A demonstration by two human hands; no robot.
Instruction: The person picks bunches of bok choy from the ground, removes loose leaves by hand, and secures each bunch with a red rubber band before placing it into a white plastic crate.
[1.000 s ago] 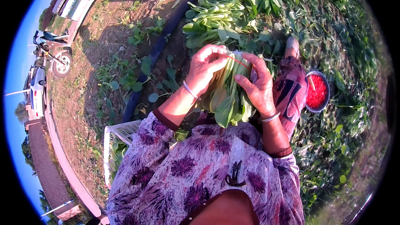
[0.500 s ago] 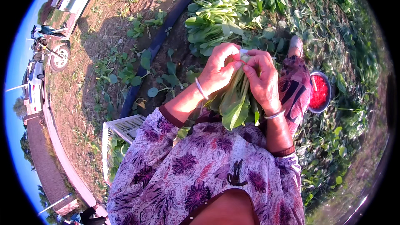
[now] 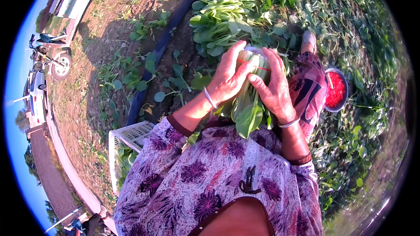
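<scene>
One smooth-leaved bundle (image 3: 247,116), thin red band (image 3: 263,68)

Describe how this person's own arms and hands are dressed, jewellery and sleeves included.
The left hand and right hand are bare, without gloves. The left wrist has a pale, smooth bangle; the right wrist has a silvery ring-shaped bracelet. The loose sleeves are pale lilac with dark purple flower bursts, ending in dark reddish-brown cuffs.
</scene>
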